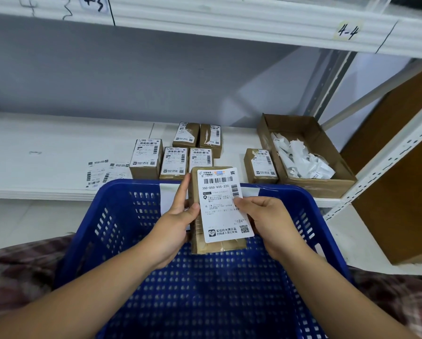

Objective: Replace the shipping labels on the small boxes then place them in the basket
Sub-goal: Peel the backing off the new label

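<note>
Above the blue plastic basket I hold a small brown box. My left hand grips its left side, thumb on the front. A white shipping label lies slightly askew on the box's top face, and my right hand pinches the label's right edge. Several more small labelled boxes stand on the white shelf behind the basket. One box stands apart to the right. Loose labels lie flat on the shelf at the left.
An open cardboard carton holding crumpled white label scraps sits on the shelf at the right. A white perforated shelf upright and brown board stand further right. An upper shelf edge runs overhead. Plaid cloth lies under the basket.
</note>
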`<state>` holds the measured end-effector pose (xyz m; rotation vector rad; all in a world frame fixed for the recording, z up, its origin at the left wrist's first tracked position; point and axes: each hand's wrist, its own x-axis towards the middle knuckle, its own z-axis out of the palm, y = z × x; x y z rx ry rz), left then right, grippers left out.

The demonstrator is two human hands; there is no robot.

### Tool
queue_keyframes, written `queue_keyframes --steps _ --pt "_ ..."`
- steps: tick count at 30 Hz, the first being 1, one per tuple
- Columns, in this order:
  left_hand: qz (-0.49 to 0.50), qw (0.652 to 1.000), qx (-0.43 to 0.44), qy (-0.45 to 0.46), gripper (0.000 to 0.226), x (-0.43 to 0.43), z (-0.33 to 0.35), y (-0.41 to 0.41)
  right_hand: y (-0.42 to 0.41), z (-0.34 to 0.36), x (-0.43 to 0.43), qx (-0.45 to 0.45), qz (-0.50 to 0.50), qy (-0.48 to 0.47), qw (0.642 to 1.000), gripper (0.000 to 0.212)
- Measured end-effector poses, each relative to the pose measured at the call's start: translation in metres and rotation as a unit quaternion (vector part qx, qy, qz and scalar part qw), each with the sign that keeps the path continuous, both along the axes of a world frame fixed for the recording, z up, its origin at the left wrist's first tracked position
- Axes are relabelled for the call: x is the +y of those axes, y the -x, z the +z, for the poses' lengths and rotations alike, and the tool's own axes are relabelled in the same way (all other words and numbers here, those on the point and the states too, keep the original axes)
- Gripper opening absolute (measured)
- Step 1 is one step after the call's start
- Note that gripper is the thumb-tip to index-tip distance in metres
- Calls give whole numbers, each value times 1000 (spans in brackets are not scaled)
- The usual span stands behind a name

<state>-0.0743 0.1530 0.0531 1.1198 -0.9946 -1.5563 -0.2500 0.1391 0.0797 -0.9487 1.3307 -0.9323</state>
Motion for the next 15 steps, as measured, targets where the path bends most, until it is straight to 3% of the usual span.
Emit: queue_keyframes --steps 15 --pt "0 1000 -9 10 51 0 -3 0 -3 0 3 -8 16 -1 1000 19"
